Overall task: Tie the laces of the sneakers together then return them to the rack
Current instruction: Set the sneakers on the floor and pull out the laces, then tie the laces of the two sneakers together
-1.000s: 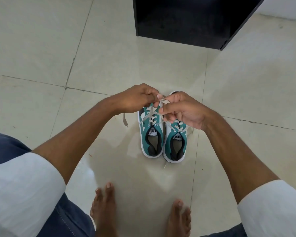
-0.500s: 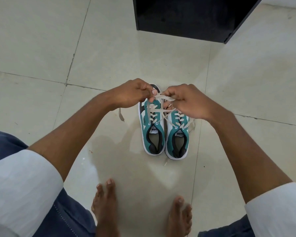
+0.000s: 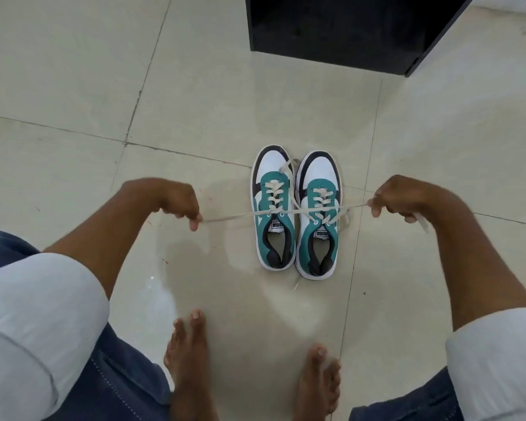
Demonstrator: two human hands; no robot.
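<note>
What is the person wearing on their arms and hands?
Both hands are bare: the left hand and the right hand have no gloves, and no rings or watch show. Each arm has a white sleeve rolled up above the elbow, the left sleeve and the right sleeve. The forearms are uncovered.

Both hands — left hand (image 3: 176, 202), right hand (image 3: 398, 199) — stretch laces (image 3: 292, 211) across sneakers (image 3: 295, 211).

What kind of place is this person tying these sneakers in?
Probably indoors at home, perhaps near an entryway. The floor is glossy pale tile, a dark cabinet stands on it, and the person is barefoot beside the sneakers.
</note>
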